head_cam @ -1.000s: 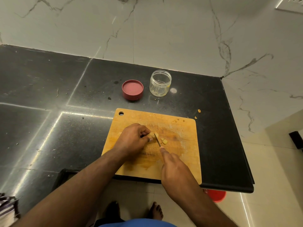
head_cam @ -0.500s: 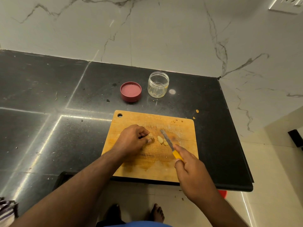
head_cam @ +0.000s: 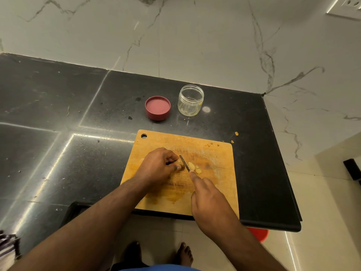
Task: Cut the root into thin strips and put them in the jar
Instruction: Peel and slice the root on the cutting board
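Nearest the camera, two bare feet [head_cam: 160,255] stand on the pale floor, with a red round thing [head_cam: 257,234] partly hidden under the counter's [head_cam: 58,118] front edge and a striped cloth [head_cam: 7,245] at the lower left corner; above them both forearms reach onto a wooden cutting board [head_cam: 218,184] that lies at the near edge of the black counter; the right hand [head_cam: 211,208] is curled round a knife [head_cam: 184,162], its forefinger stretched along the back of the blade and the handle hidden inside the grip; the blade's tip points away and slightly left, its edge down at the root; the left hand [head_cam: 158,167] has its fingers curled over the root [head_cam: 179,163], pinning it to the board, so that only a small brownish end shows just left of the blade; just right of the blade, touching it or nearly so, lie a few pale cut slices [head_cam: 194,167]; small scraps [head_cam: 212,144] dot the board's far right corner and the counter beside it; farther back stand a red lid [head_cam: 157,107], lying flat, and to its right an open clear jar [head_cam: 190,100], upright, well apart from both hands; whether anything lies in it cannot be told; no label or writing can be read anywhere.
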A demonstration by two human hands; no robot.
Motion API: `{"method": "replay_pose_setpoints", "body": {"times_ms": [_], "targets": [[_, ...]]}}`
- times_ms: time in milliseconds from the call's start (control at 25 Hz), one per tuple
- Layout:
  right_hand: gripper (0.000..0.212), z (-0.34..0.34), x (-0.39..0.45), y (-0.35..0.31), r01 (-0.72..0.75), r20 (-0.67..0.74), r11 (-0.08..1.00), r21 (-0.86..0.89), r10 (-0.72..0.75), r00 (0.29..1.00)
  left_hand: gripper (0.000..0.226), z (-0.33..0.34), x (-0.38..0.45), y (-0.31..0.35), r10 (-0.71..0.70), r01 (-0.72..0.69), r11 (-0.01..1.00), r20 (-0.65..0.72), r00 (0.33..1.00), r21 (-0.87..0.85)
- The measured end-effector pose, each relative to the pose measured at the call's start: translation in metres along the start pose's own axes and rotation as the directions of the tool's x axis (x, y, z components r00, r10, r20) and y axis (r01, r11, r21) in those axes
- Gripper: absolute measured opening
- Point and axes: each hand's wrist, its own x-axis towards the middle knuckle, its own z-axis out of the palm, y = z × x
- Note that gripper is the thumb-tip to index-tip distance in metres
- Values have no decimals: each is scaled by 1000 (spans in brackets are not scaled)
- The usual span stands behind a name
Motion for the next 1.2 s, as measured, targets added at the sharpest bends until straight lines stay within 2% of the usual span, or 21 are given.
{"method": "replay_pose_setpoints", "body": {"times_ms": [1000, 1200], "targets": [[58, 1, 24, 4, 25, 69, 999, -31, -23, 997, 26, 3, -1, -2, 47, -46, 998, -15, 999, 38], [58, 6, 9, 7, 16, 32, 1000, -13, -16, 999, 27, 2, 1, 0, 27, -26, 998, -19, 999, 64]]}}
